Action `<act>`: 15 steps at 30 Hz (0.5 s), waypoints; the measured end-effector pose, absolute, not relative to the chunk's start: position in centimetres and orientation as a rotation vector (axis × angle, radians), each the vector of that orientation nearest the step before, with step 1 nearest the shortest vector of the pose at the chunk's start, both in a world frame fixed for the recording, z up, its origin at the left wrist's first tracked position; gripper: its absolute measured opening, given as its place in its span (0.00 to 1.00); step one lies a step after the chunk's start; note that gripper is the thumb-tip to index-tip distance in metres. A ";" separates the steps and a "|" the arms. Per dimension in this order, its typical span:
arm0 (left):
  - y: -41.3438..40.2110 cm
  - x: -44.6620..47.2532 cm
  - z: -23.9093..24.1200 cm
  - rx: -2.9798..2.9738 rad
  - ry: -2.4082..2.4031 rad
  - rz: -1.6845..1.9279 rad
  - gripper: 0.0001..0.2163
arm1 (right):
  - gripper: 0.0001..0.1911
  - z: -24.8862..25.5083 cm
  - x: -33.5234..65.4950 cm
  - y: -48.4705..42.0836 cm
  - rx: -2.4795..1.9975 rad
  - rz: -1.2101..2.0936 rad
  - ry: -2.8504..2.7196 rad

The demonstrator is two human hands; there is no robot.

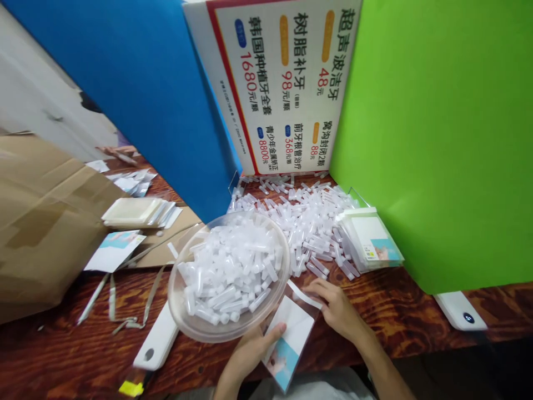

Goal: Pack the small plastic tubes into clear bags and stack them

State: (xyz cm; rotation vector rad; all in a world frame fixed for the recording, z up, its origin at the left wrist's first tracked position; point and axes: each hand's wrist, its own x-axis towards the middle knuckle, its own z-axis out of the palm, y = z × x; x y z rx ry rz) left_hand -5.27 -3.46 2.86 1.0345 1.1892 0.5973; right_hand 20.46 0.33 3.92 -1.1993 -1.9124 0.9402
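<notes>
Just on the near right side of the round translucent plastic bowl, the left hand grips a flat rectangular clear-film packet with white-and-blue card, long axis slanting away rightward, blue end nearest the person, the right hand pinching its far-end white flap.

Left hand: fingers beneath the packet out of sight, only the thumb in front.
Right hand: exact hold on the white strip unclear.
Forearms: cut by bottom edge.
Packet print: too small to read.
Left white device: far end hidden by the bowl.
Right white device: back end behind green panel.
Cardboard box: cut by left edge.
Co-worker's hand: blurred, partly behind blue panel.
</notes>
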 end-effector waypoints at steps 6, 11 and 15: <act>-3.4 -5.6 4.2 1.031 0.985 0.543 0.29 | 0.14 7.2 21.1 -1.3 -1.030 1.288 -1.891; -3.4 -5.9 4.5 0.994 0.843 0.545 0.30 | 0.11 8.5 19.1 -1.6 -0.949 1.446 -1.847; -4.7 -7.1 3.3 0.866 0.801 0.680 0.31 | 0.10 10.5 17.1 1.3 -1.005 1.227 -1.928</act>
